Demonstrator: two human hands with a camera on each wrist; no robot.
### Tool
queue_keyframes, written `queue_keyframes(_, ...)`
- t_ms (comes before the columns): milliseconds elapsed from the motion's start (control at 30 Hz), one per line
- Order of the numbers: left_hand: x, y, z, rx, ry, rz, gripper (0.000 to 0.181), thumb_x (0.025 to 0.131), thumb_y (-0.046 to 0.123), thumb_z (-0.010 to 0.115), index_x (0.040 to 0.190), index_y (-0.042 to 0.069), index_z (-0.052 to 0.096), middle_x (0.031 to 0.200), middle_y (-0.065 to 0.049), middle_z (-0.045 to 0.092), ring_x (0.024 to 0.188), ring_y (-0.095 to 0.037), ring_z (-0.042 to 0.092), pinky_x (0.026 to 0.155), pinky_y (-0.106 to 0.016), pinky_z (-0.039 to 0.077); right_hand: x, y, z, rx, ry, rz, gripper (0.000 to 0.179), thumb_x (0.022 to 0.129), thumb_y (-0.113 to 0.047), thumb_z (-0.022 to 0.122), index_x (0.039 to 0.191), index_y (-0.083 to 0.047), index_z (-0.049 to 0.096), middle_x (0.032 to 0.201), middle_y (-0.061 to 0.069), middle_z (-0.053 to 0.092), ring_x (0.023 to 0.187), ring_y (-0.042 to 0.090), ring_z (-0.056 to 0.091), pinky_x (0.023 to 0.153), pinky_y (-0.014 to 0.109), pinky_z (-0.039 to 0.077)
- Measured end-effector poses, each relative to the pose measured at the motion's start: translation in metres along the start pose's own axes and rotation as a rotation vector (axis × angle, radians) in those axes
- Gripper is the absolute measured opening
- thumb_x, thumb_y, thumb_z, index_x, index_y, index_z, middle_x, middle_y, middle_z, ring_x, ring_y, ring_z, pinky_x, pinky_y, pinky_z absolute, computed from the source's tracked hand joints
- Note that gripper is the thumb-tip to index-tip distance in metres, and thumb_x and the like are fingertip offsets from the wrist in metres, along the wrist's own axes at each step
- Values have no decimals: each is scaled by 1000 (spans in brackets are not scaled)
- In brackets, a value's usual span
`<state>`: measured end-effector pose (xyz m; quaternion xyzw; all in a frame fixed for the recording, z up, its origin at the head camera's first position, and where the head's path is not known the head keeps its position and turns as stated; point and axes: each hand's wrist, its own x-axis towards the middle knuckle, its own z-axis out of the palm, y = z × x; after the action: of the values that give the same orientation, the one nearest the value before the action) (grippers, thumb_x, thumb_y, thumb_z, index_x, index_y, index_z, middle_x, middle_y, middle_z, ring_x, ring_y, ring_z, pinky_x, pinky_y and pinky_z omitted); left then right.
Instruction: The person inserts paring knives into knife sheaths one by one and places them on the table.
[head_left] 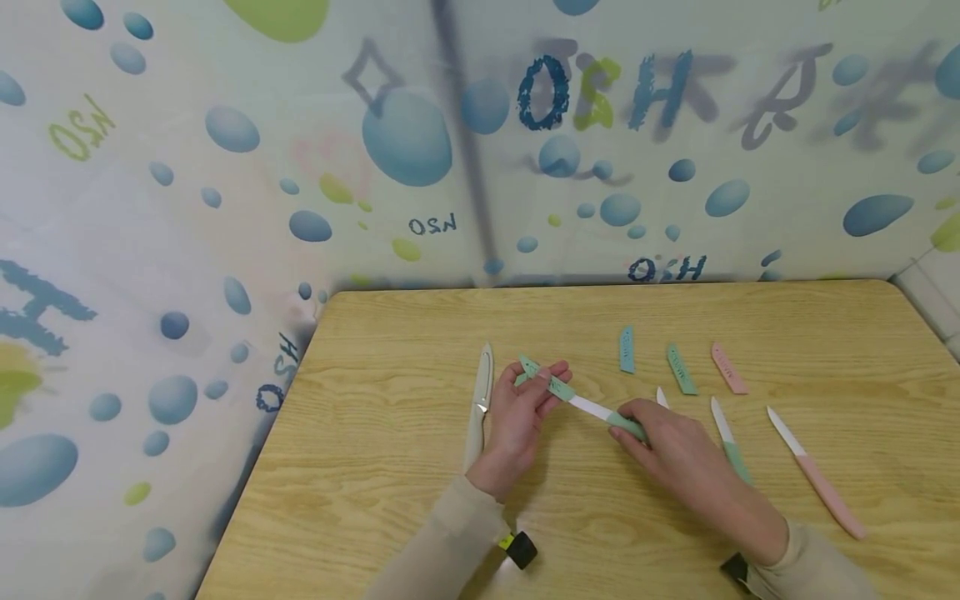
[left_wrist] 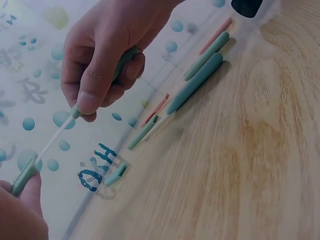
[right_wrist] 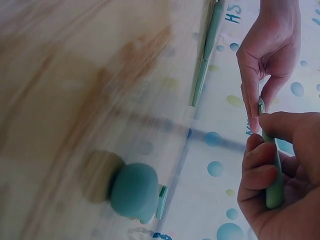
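Note:
A small knife with a white blade (head_left: 590,407) is held in the air between both hands. My right hand (head_left: 686,458) grips its green handle (right_wrist: 274,185). My left hand (head_left: 517,421) pinches a printed green blade sheath (head_left: 558,388) between thumb and fingers. The sheath sits over the tip end of the blade, while the part near the handle is bare. Just left of my left hand lies a long pale pointed tool (head_left: 475,433) on the table. Beneath and beside my right hand lie a blue-handled knife (left_wrist: 195,85), mostly hidden in the head view, and a second green-handled knife (head_left: 737,461).
A pink-handled knife (head_left: 828,492) lies farther right on the wooden table (head_left: 337,500). Behind the knives lie a blue sheath (head_left: 627,350), a green sheath (head_left: 682,370) and a pink sheath (head_left: 729,368). A patterned curtain (head_left: 412,250) rises along the back edge.

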<state>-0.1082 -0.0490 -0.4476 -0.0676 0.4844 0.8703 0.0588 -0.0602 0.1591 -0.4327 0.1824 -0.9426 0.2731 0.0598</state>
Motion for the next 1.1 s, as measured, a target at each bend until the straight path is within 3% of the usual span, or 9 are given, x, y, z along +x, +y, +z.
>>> queue_keyframes(533,-3,-7,8,18,-32,-26,31,107,4,55,132,-8,40,124,-27,69,114,-29,71,96,-35,58,2,0,2,4,21,-16,17,95,-17,78,106,-9,68,80,-9,59,66,6,46,53,23,41)
queue_keyframes(800,-3,-7,9,6,-14,-26,17,107,4,53,122,2,45,122,-25,70,115,-31,70,95,-37,59,4,-3,3,22,25,-15,17,95,-14,77,107,-7,68,78,-8,58,64,5,45,52,22,40)
queue_keyframes(1100,-5,-7,9,15,-36,-12,11,108,3,51,118,3,45,126,-29,67,117,-32,69,97,-38,58,6,-5,5,17,47,-36,16,94,-12,78,105,-6,68,75,-9,53,62,5,43,51,21,40)
